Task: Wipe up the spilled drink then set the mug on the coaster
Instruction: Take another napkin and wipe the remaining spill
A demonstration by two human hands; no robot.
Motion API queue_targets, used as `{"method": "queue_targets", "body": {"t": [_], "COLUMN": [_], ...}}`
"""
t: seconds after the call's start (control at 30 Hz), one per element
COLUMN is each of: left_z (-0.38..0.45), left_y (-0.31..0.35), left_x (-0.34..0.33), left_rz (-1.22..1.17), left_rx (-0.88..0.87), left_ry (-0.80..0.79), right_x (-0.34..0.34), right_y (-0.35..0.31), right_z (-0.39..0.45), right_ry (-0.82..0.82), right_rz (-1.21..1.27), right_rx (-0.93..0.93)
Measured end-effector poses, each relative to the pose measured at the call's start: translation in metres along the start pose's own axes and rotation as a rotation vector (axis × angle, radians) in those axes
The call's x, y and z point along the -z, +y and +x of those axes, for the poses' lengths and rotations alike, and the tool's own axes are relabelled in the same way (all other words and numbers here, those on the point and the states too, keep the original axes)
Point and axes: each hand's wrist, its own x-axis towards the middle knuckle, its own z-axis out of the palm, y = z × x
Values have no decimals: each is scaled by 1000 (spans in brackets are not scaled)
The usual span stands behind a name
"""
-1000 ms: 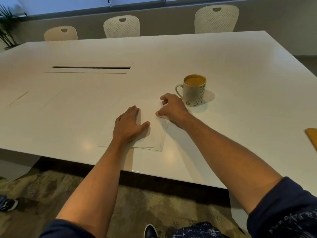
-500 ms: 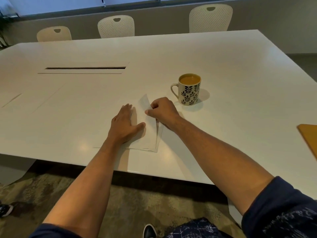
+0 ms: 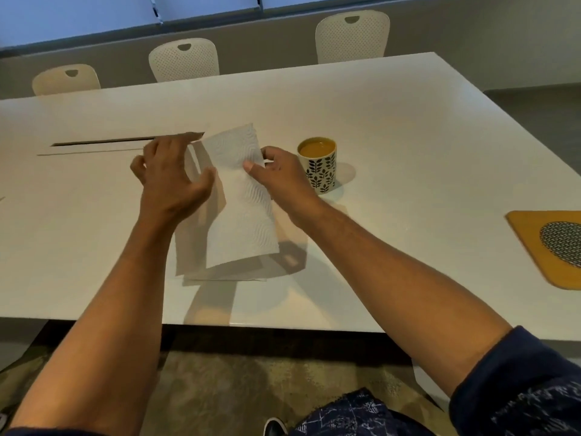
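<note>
A white paper towel (image 3: pixel 239 202) is lifted off a small stack of towels (image 3: pixel 220 273) lying near the table's front edge. My right hand (image 3: pixel 276 176) pinches the sheet's upper right edge between thumb and fingers. My left hand (image 3: pixel 169 176) hovers at the sheet's left side, fingers spread, with the thumb near the paper. Just right of my right hand stands a white mug with a dark leaf pattern (image 3: pixel 319 165), filled with a light brown drink. At the right edge lies an orange coaster (image 3: pixel 547 243) with a grey mesh centre. I see no spill on the table.
The white table (image 3: pixel 408 146) has a long cable slot (image 3: pixel 103 141) at the back left. Three cream chairs (image 3: pixel 184 59) line the far side. Below the front edge are carpet and my shoe (image 3: pixel 275 427).
My right hand has peeled one towel sheet up off the stack and raised it. My left hand has lifted off the stack. The view has shifted right, showing more of the coaster.
</note>
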Motion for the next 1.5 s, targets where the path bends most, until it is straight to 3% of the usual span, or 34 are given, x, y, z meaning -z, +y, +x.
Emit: {"method": "queue_targets", "body": {"t": [0.13, 0.27, 0.4, 0.53, 0.6, 0.8, 0.87, 1.0, 1.17, 1.5], "left_z": [11, 11, -2, -20, -32, -64, -75, -85, -81, -69], "left_y": [32, 68, 106, 144, 159, 176, 178, 179, 173, 169], "left_x": [-7, -28, -57, -80, -91, -130, -144, -158, -157, -159], "left_rz": [-65, -385, -463, -411, -381, -124, -21, 28, 10, 29], "left_rx": [-52, -101, -128, -279, -335, -347, -348, -406, -473, -504], "left_ry": [92, 128, 58, 49, -68, -684, -840, -840, -829, -955], "right_x": [38, 92, 147, 191, 208, 229, 226, 213, 207, 213], "right_y": [-9, -16, -15, -2, 9, 40, 50, 70, 97, 94], "right_z": [-2, -11, -24, -35, -41, -61, -67, -78, -83, -80], "right_ry": [72, 129, 122, 162, 188, 274, 282, 142, -129, -380], "right_rz": [55, -38, -271, -503, -646, -1166, -1338, -1286, -1348, -1298], "right_rx": [19, -11, -60, -88, -141, -262, -210, -32, -140, -197]}}
